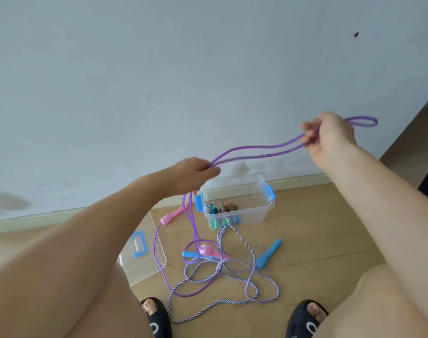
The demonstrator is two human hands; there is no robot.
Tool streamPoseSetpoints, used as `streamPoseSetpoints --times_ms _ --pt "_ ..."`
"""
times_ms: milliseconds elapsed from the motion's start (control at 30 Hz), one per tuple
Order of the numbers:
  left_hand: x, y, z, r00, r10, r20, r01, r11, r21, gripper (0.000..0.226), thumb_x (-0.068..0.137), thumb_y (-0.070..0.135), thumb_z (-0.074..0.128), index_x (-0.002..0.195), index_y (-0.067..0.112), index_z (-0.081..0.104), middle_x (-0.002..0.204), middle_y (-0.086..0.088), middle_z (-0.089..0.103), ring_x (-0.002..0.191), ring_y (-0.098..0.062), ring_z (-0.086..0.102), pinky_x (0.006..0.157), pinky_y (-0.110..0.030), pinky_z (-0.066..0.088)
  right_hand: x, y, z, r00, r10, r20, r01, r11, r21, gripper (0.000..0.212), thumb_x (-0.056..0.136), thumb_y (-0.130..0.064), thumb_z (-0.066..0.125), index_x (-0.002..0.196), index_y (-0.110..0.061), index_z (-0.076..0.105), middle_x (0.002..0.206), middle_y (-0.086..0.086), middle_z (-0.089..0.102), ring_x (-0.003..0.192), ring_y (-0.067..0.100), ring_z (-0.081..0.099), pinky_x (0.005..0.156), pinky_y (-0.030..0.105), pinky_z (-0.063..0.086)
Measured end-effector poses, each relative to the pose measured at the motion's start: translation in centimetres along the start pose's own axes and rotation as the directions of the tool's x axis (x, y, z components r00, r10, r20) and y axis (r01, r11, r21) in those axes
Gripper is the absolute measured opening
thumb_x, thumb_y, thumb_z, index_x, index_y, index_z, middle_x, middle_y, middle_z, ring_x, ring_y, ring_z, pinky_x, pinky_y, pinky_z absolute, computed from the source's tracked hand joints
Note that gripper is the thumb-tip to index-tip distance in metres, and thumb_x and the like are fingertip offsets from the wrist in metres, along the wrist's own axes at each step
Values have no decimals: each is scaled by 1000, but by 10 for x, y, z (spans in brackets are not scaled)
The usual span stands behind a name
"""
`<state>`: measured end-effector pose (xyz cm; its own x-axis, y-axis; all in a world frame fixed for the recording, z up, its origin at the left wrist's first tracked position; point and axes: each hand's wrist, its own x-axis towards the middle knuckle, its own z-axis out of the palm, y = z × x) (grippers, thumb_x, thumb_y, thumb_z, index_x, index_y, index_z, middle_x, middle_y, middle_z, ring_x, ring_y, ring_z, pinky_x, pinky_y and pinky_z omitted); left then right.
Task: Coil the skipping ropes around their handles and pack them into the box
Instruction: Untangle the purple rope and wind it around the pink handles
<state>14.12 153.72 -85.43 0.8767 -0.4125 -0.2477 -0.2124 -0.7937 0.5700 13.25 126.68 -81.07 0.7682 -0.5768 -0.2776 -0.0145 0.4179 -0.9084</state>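
— Holding the purple rope [256, 152] up high, are they?
— Yes. The left hand [195, 170] pinches two strands, and the right hand [329, 136] grips them too, with a loop poking out past it.
— Where's the box [234, 203]?
— On the floor by the wall, open, with coiled ropes inside. A striped rope [252, 284] lies loose nearby.

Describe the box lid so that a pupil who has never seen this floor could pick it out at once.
Start at the clear plastic box standing on the wooden floor by the wall. Look to its left and nearer the person: the lid lies there on the floor. It alone is a flat clear panel with a blue handle.
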Motion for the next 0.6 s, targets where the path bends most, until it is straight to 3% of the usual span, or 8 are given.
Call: streamPoseSetpoints --times_ms 33,100,200,300,367,400,500,600 --pt "-2 5 -6 992 31 -124 -46 991 -123 42 98 46 49 71 13 49 61 -1 49 56 -18 44 63 -31 41 3 9 -6 997 71 -9 -71 976 -204 9 100 -17 47 101 -11 52 85 14 55 57 18 53 54 27 53" --pt "-7 20 -17 939 101 -330 -203 935 -291 41 96 39 52 70 10 43 63 -2 38 58 -17 34 60 -32 34 0 23 -16 966 258 11 -206 795 -570 29 97 -31 56 120 -14 48 107 16 52 85 30 63 80 40 58" --pt "-17 40 -20 841 260 -475 -392 897 -204 38 96 28 55 70 7 38 60 1 32 55 -13 29 51 -24 28 -21 25 -9 922 364 132 -78 507 -858 50 97 -51 49 106 -3 58 96 17 68 81 28 67 73 38 56" --pt "-21 47 -17 756 432 -492 -483 875 25 32 91 19 60 68 9 40 55 4 32 54 -13 27 49 -20 26 -38 28 14 942 -17 335 315 387 -867 43 95 -36 49 84 2 67 76 18 71 64 31 64 63 35 55" --pt "-18 44 -16 725 521 -451 -514 845 150 26 84 13 62 67 11 42 54 4 33 56 -16 27 50 -19 26 -49 28 30 795 -447 410 578 352 -737 31 92 -28 46 87 -2 62 82 15 69 78 33 62 71 38 52" --pt "-18 43 -15 719 545 -430 -523 833 181 25 82 12 62 67 14 41 53 5 34 57 -16 27 50 -18 27 -60 24 39 730 -556 398 663 431 -613 25 92 -26 44 91 -7 60 87 9 68 85 28 61 75 36 49" --pt "-20 43 -17 707 548 -447 -528 830 182 30 79 10 63 66 25 40 51 9 38 54 -12 34 51 -14 29 -86 26 55 674 -457 581 720 581 -379 29 96 -35 38 103 -17 60 96 -1 68 94 15 61 85 29 45" --pt "-22 39 -19 714 510 -479 -519 845 127 18 78 6 61 69 17 49 50 13 47 51 -6 42 52 -13 30 -97 49 53 617 -194 763 749 441 -495 41 100 -48 38 87 -14 57 70 2 65 67 18 62 72 37 50"
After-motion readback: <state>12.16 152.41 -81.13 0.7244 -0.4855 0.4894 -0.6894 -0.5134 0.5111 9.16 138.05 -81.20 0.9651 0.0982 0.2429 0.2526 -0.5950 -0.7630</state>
